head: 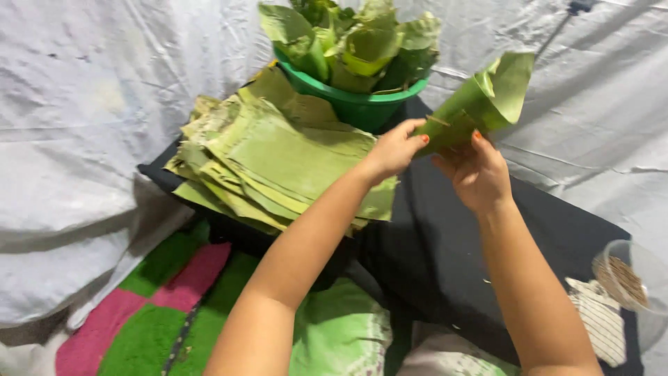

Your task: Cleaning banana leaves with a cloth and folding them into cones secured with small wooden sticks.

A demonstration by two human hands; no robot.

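Left hand (pixel 395 147), right hand (pixel 476 170) (both closed), leaf cone (pixel 480 101)

Both hands raised ahead, left hand (pixel 395 147) and right hand (pixel 476 170) pinching, forearms outstretched

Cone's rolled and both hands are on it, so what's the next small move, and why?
Probably set the leaf cone into the green tub: the left hand and right hand hold it rolled, a thin pin seems to be through its seam, and the tub holds similar cones.
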